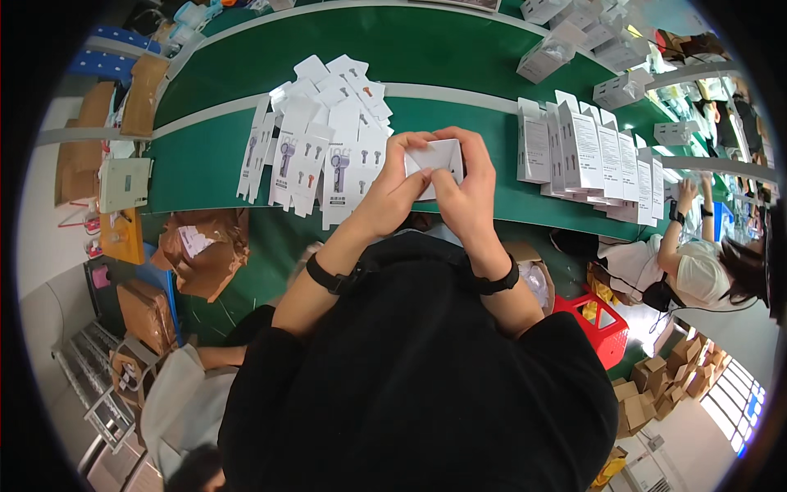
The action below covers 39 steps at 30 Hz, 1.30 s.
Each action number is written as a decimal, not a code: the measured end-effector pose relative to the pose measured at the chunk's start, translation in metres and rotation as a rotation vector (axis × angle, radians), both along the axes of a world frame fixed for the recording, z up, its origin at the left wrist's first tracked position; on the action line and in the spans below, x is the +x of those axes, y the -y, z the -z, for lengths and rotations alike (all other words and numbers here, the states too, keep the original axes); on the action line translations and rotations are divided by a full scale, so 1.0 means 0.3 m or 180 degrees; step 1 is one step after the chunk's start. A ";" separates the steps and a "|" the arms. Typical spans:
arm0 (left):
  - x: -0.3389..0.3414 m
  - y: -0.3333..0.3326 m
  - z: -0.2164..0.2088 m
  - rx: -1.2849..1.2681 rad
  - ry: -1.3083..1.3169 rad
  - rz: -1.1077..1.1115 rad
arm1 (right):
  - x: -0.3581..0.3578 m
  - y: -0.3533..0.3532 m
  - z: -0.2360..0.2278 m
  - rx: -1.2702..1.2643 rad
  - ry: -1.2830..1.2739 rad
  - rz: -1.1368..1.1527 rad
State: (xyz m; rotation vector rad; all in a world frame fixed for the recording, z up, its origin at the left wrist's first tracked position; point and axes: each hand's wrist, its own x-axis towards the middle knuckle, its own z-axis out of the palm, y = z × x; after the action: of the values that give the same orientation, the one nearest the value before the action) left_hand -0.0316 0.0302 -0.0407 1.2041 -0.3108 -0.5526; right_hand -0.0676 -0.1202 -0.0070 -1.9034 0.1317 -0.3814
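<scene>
Between my two hands is a small white carton [443,156], held over the near edge of the green table, its folded end flaps facing me. My left hand [392,184] wraps its left side, the thumb pressed on the flaps. From the right, my right hand [467,184] grips it, with its thumb also pushed in at the flaps. Left of my hands lies a spread pile of flat, unfolded white cartons [307,160] printed with a handheld device. To the right, a row of formed white cartons [602,160] stands close together.
More white boxes [549,53] stand on the far right of the green table [459,49]. A brown paper bag [205,254] is below the table at left, a red stool [602,328] at right. One person [705,262] works on the right; another [184,394] sits at lower left.
</scene>
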 end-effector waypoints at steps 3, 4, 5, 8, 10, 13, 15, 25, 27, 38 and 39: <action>0.017 -0.013 -0.014 -0.0287 -0.0215 0.0008 | -0.005 -0.004 -0.059 0.0987 -0.0230 0.0059; 0.030 -0.037 -0.013 0.0323 0.0461 0.0216 | -0.011 -0.003 -0.066 0.1466 -0.0328 0.0112; 0.042 -0.063 -0.010 0.0935 0.1134 0.0423 | -0.027 -0.003 -0.062 0.1471 -0.0345 0.0108; 0.051 -0.095 -0.002 0.1585 0.2075 0.0535 | -0.051 -0.010 -0.046 -0.0746 -0.0260 -0.0318; 0.038 -0.109 0.027 0.1466 0.2612 0.0481 | -0.057 0.061 0.113 -0.1278 -0.0013 -0.0282; 0.074 -0.274 0.068 0.2193 0.2297 -0.0061 | -0.057 0.309 0.445 -0.2466 -0.0241 0.0362; 0.124 -0.506 0.164 0.2773 0.1997 -0.0682 | -0.018 0.330 0.556 -0.3212 -0.0562 0.0459; 0.560 -1.295 0.665 0.3094 0.1880 -0.0743 | 0.498 -0.284 0.964 -0.1390 -0.0970 0.0114; 0.609 -1.322 0.739 0.2893 0.2040 -0.0470 | 0.552 -0.415 0.962 -0.1599 -0.1106 0.0106; 0.976 -2.283 0.725 0.3898 0.2141 -0.0759 | 0.880 -1.680 0.904 -0.1848 -0.1523 0.0491; 0.993 -2.382 0.722 0.3822 0.2062 -0.0836 | 0.932 -1.808 0.893 -0.1929 -0.1588 0.0573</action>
State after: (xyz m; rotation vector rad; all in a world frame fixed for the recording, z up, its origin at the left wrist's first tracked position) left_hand 0.2663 0.7449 -0.2572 2.5543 -0.3590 -0.0419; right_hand 0.2119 0.4222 -0.2747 -2.5688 0.5745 -0.0506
